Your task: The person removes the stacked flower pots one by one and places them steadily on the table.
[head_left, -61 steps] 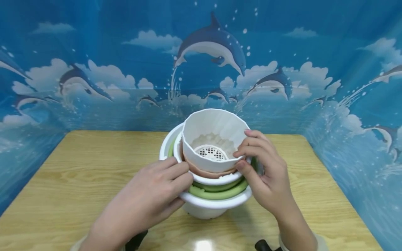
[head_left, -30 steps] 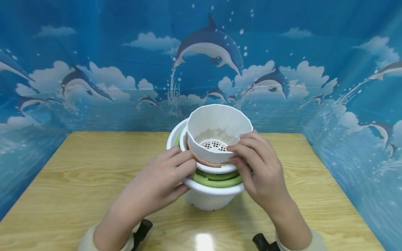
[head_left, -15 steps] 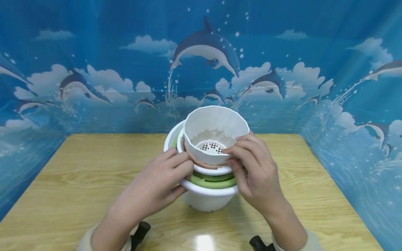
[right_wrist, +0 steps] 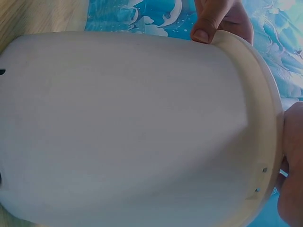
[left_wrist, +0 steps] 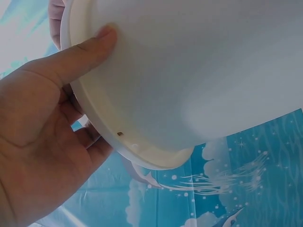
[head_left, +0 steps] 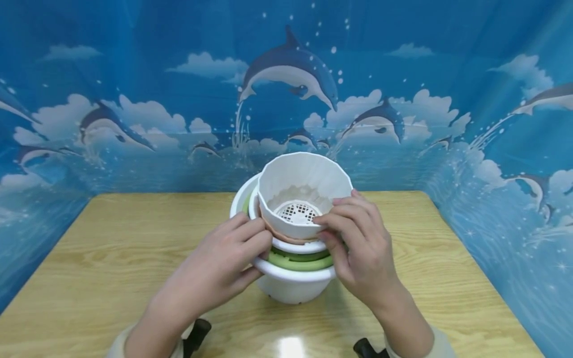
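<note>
A stack of nested plastic flower pots stands in the middle of the head view. Its outermost white pot [head_left: 293, 288] has a wide rim; inside it show a green pot [head_left: 309, 264], a white pot rim [head_left: 296, 246] and a peach pot [head_left: 286, 236]. On top sits a faceted white pot [head_left: 309, 171] with a grated bottom, tilted toward me. My left hand [head_left: 228, 256] grips the outer rim at the left, its thumb [left_wrist: 90, 54] against the outside wall. My right hand [head_left: 364, 248] pinches the top pot's near-right rim, fingertips inside and thumb outside.
The stack is on a wood-grain table [head_left: 134, 228]. A blue dolphin-print curtain [head_left: 201, 99] encloses the back and sides. Black strap ends [head_left: 197, 333] show by both wrists, and light sleeves [head_left: 436, 343] cover the forearms.
My right hand's fingers have shifted left along the top pot's rim toward its near side. My left hand keeps its grip on the outer rim. The head view has drifted slightly.
</note>
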The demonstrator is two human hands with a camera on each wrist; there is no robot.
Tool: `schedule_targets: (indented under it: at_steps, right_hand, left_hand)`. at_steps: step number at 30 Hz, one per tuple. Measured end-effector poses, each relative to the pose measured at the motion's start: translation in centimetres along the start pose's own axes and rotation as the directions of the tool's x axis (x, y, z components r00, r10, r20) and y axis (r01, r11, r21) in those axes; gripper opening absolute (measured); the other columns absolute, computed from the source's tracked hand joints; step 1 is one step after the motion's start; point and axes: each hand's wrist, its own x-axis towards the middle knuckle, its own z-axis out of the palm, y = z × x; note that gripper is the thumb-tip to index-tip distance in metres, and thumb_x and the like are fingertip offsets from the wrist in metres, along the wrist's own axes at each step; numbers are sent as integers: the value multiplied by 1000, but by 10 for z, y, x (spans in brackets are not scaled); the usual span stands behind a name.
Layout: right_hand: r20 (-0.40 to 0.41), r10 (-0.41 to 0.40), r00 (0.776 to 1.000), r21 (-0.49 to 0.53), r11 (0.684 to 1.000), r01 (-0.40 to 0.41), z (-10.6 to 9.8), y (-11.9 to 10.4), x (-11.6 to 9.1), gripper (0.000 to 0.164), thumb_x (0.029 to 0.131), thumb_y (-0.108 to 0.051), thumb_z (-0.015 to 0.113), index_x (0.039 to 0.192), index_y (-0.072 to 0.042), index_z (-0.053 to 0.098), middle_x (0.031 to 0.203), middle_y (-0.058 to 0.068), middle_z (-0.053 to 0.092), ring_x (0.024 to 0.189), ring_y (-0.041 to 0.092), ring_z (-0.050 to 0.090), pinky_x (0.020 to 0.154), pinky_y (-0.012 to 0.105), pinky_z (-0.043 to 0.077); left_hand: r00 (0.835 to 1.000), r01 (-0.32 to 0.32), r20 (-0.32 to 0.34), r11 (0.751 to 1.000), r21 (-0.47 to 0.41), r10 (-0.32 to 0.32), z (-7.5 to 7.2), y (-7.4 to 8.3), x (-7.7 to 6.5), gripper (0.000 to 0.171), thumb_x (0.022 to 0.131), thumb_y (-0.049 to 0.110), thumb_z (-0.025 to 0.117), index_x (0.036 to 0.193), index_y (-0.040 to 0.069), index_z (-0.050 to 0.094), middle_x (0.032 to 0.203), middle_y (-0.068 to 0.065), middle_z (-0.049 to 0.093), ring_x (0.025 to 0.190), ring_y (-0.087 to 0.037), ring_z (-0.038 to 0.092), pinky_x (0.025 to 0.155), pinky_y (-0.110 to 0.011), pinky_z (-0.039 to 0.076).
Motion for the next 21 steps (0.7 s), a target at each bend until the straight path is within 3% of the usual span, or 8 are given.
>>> schedule_targets:
  at_steps: [21]
  right_hand:
    - [-134, -54, 990, 16, 998, 57, 5, -1, 1, 25, 97, -22, 64, 90, 0, 71, 88, 13, 66, 97, 39, 59, 107, 50, 42]
  left_hand:
    - [1000, -11, -10, 1000, 8, 11, 0, 0, 0, 36, 78, 18, 84, 86, 22, 50, 100, 11, 54, 89, -12, 46, 73, -30, 45]
